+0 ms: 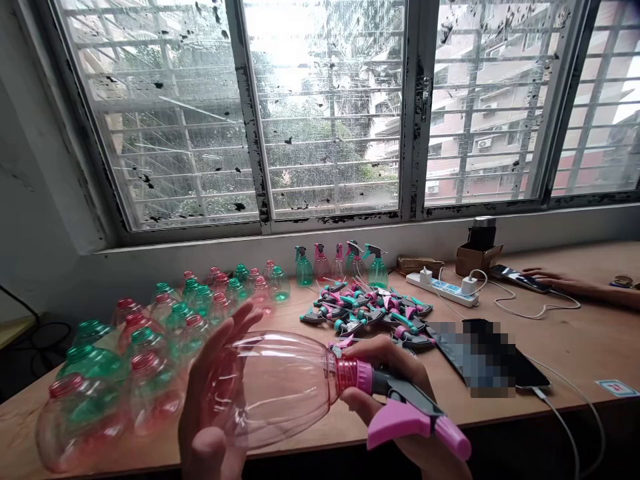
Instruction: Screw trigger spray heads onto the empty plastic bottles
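Note:
A clear pink spray bottle (285, 387) lies sideways in the air between my hands, its neck pointing right. My left hand (210, 400) cups the rounded base, thumb below and fingers extended behind it. At the neck, my right hand (395, 373) has its thumb and fingers closed around the pink collar of a grey and pink trigger sprayer (405, 420). The sprayer sits at the bottle's mouth, with its nozzle toward the lower right. How tightly the collar is threaded I cannot tell. Beyond my hands is a pile of loose trigger sprayers (367, 310).
Several open pink and green bottles (145, 357) stand on the left of the wooden table (575, 347). Complete spray bottles (304, 267) line the window wall. To the right are a power strip (443, 289), phones with cables (505, 357), a cardboard box (477, 257) and another person's hand (555, 279).

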Demonstrator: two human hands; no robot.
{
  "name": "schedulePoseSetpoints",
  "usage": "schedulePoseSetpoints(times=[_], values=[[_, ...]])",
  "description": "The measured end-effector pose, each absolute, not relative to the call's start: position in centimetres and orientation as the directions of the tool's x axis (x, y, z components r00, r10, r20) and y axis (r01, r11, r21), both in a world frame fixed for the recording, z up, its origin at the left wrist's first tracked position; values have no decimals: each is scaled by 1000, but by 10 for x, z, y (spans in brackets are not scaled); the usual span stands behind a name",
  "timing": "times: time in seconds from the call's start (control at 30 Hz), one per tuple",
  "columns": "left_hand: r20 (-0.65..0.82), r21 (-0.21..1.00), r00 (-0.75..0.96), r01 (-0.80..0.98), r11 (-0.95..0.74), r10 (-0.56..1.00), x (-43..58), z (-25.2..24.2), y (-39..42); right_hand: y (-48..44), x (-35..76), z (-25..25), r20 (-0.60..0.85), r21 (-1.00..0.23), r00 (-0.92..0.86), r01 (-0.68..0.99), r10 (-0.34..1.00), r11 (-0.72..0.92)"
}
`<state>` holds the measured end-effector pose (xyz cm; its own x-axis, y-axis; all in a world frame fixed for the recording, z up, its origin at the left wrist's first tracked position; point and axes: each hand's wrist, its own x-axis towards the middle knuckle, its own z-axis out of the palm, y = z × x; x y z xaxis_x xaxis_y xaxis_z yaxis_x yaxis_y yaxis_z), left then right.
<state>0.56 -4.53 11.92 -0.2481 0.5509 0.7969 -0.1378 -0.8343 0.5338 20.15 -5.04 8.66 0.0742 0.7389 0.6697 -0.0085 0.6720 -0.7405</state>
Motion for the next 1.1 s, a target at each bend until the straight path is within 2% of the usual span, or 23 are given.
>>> schedulePoseSetpoints(times=[0.13, 0.3, 0.37, 0.7, 0.83, 0.97, 1.1], values=[[804, 531, -240, -123, -838, 545, 5, 119, -46, -51, 200, 91, 676, -736, 66, 8, 734, 677], [797, 527, -285, -100, -844, 532, 10, 121, -50, -50, 198, 93, 524, -838, -41, -205, 851, 506], [792, 529, -300, -96, -843, 532, 12, 121, -51, -50, 199, 92, 498, -849, -55, -234, 865, 474], [808, 534, -234, -101, -840, 541, 6, 119, -47, -54, 199, 98, 665, -745, 50, -30, 745, 666], [830, 511, -211, -83, -855, 516, 1, 118, -45, -54, 199, 96, 677, -736, 47, 35, 734, 676], [832, 487, -248, -102, -868, 496, 1, 117, -46, -52, 199, 94, 605, -796, -6, -48, 796, 604], [828, 485, -263, -110, -868, 496, 5, 118, -49, -50, 199, 91, 523, -832, -60, -256, 850, 493]])
